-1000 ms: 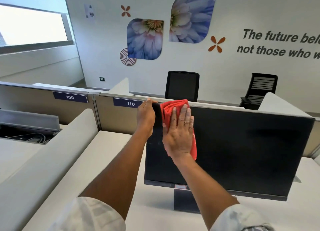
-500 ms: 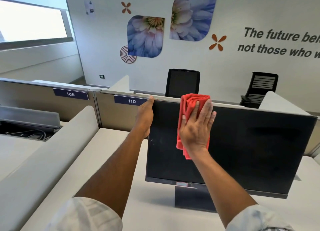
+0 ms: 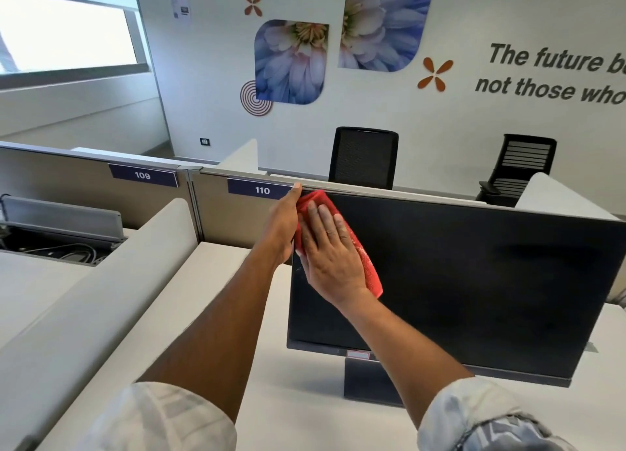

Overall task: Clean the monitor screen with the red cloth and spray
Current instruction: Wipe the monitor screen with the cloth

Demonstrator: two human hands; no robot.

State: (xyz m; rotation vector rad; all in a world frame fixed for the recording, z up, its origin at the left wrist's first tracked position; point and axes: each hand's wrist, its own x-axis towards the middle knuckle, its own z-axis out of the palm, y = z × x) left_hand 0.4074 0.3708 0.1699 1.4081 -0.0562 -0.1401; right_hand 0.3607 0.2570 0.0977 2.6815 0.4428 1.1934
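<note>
A black monitor [image 3: 474, 281] stands on a white desk [image 3: 305, 416], its screen dark. My left hand [image 3: 281, 223] grips the monitor's upper left corner, thumb over the top edge. My right hand [image 3: 330, 254] lies flat, fingers spread, pressing the folded red cloth [image 3: 367, 271] against the top left part of the screen. The cloth shows above my fingertips and along the right side of my hand. No spray bottle is in view.
Grey partition panels labelled 109 [image 3: 142, 175] and 110 [image 3: 261, 190] run behind the monitor. A rounded white divider [image 3: 111, 281] borders the desk on the left, with a cable tray [image 3: 64, 223] beyond it. Two black chairs [image 3: 364, 157] stand by the far wall.
My right hand slid the red cloth from the upper middle of the screen back left to the top left corner, beside my left hand. The left hand stayed on the monitor's corner.
</note>
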